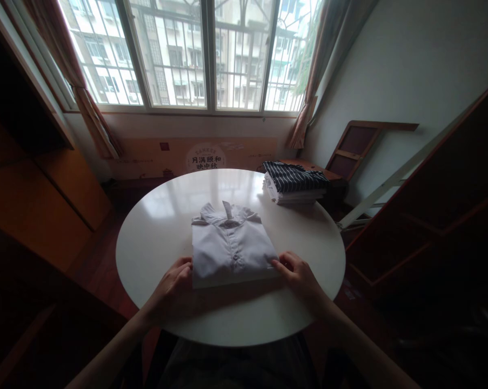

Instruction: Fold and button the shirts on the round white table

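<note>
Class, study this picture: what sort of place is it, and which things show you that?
Probably a room in a home, perhaps a flat: curtains hang beside the window, a multi-storey building stands outside, and a folded shirt and stacked clothes lie on a round table.

Pale shirt (211, 251), folded rectangular, buttoned front up, collar (212, 216) facing away, on white table (154, 243)

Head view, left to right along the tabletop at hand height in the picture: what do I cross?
Left hand → folded shirt → right hand.
</note>
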The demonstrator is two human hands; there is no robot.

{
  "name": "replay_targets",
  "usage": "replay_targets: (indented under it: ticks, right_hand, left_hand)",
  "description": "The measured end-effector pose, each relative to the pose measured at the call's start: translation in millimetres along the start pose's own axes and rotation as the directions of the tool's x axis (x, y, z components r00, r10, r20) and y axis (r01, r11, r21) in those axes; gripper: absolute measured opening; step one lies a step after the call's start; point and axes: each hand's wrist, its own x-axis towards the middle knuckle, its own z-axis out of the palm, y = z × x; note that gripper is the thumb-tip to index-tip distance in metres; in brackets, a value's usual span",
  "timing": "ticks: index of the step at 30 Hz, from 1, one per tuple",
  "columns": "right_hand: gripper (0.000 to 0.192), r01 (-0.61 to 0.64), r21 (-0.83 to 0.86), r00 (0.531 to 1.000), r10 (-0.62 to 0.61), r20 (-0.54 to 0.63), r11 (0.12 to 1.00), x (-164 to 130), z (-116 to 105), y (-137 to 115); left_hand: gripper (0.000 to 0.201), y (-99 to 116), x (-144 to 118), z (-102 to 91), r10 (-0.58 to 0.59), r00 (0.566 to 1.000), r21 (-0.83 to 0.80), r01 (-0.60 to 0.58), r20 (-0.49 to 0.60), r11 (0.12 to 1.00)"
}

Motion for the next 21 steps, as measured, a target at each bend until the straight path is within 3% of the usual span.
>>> replay_targets:
  ticks: [7,10,12,15,21]
  right_hand:
    - [0.034,-0.036,-0.044,0.999,0.038,0.037,0.998,-2.5,2.3,-3.5]
    - [0.032,-0.09,-0.045,0.984,0.096,0.148,0.995,3.1,-3.0,-3.5]
    - [0.03,-0.168,0.018,0.95,0.157,0.269,0.986,12.7,-6.9,-1.4]
    - [0.037,-0.282,0.146,0.901,0.209,0.381,0.948,33.8,-8.0,2.5]
    - [0.043,-0.313,0.387,0.932,0.202,0.301,0.868,78.0,8.0,2.5]
  left_hand:
    - [0.036,-1.4,0.2,13.0,-0.139,0.985,0.244,0.16,-0.1,0.956]
    - [0.028,0.8,5.7,14.3,-0.152,0.982,0.347,0.181,-0.11,0.92]
    - [0.021,1.8,9.6,12.4,-0.115,0.978,0.38,0.174,-0.172,0.909]
    - [0.028,-0.3,20.0,6.3,-0.08,0.967,0.345,0.163,-0.242,0.924]
    - [0.053,-15.0,64.8,-6.3,-0.233,0.959,0.141,0.256,-0.158,0.956]
